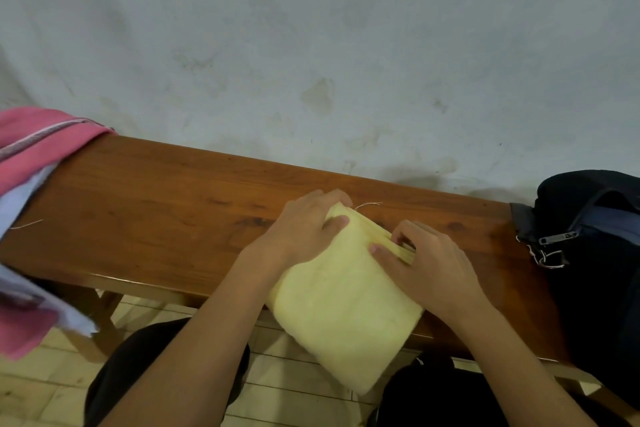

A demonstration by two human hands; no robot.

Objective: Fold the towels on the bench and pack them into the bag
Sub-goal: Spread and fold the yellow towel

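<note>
gripping soft folded yellow towel (341, 302), glossy wooden bench (166, 198)

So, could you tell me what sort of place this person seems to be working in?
Probably a plain room in a home or a simple utility space: a wooden bench stands against a stained, pale plaster wall, over a light tiled floor. Towels and a dark bag suggest laundry being packed.
</note>
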